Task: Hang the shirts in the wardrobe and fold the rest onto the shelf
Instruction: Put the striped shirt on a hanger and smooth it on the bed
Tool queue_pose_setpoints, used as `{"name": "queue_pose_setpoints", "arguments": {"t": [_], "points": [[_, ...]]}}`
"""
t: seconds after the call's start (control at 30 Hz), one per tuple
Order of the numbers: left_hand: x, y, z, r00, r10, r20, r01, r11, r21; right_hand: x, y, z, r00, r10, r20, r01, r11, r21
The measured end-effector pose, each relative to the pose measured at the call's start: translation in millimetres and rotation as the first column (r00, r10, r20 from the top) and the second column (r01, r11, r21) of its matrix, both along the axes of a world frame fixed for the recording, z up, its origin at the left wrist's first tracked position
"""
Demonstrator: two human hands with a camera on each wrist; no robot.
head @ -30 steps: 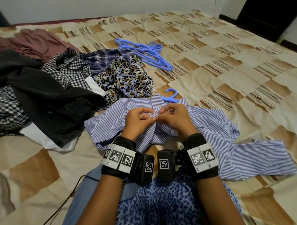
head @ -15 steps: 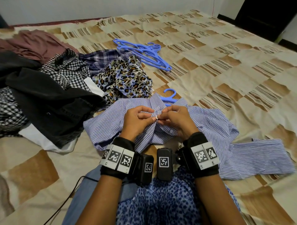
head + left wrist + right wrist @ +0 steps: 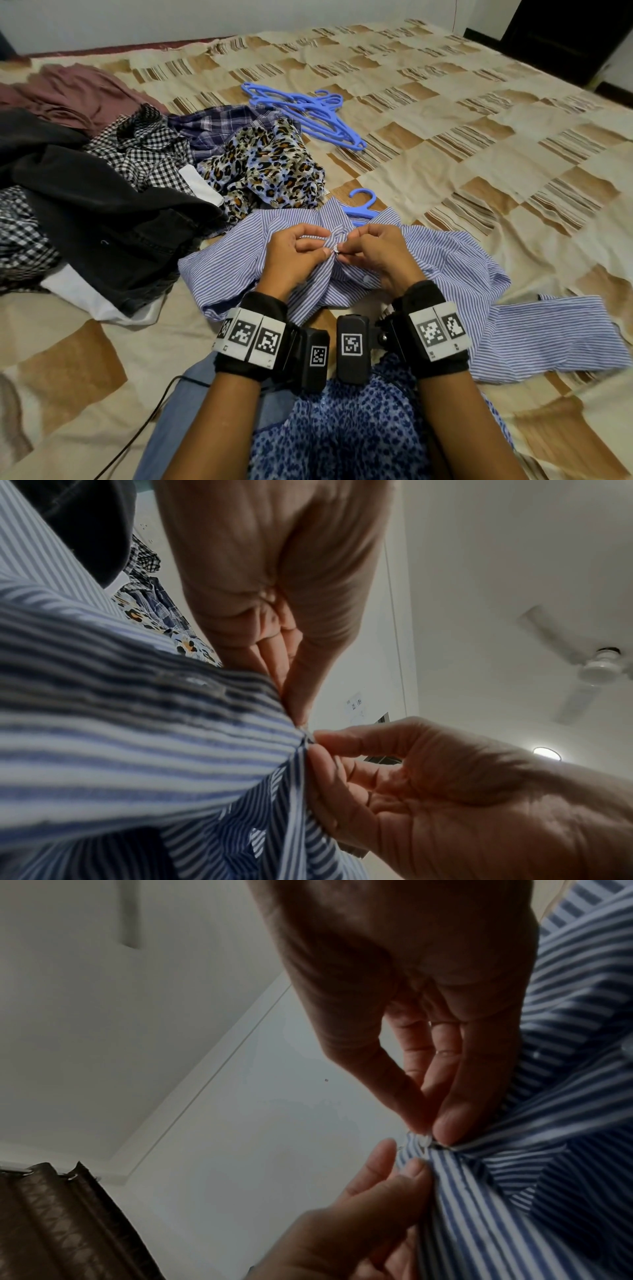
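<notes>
Blue-and-white striped shirt (image 3: pixel 455 274) lies spread on the bedspread (image 3: pixel 479 164) under both hands, its sleeve trailing off to their right. Left hand (image 3: pixel 294 253) and right hand (image 3: pixel 380 253) each pinch the placket at a small button (image 3: pixel 336 249). Piled clothes (image 3: pixel 102 192) crowd their left; open bedspread lies right.

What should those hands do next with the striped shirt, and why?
Probably push the button through its hole. Both hands pinch the shirt at the collar: the left hand holds one edge, the right hand the other, with the button between the fingertips and not yet clearly through. The hanger already sits inside the collar, so closing the top should keep the shirt on it.
</notes>
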State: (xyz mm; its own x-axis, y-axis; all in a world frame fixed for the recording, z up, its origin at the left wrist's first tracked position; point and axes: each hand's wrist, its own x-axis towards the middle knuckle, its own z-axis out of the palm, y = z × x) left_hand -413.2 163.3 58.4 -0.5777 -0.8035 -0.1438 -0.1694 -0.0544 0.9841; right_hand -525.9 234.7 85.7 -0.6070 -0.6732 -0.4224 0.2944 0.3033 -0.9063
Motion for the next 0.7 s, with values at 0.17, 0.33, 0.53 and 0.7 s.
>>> {"name": "queue_pose_setpoints", "arguments": {"t": [0.17,0.33,0.53,0.7], "points": [[1.2,0.4,1.7,0.999,0.02,0.037,-0.021,1.0,0.015,-0.5,-0.5,-1.1,1.0,0.007,-0.014,-0.007,1.0,0.002],[1.8,1.5,3.5,0.999,0.041,0.014,-0.042,0.998,0.047,-1.5,-1.7,-3.5,0.997,0.031,-0.078,-0.027,0.999,0.042],[1.5,0.5,4.5,0.996,0.084,0.019,-0.085,0.993,0.087,-2.3,-1.3,-5.2,0.991,0.066,-0.115,-0.06,0.997,0.048],[1.0,-0.4,3.9,0.997,0.076,0.004,-0.076,0.993,0.09,-2.6,-1.5,-4.8,0.989,0.096,-0.113,-0.09,0.994,0.055]]}}
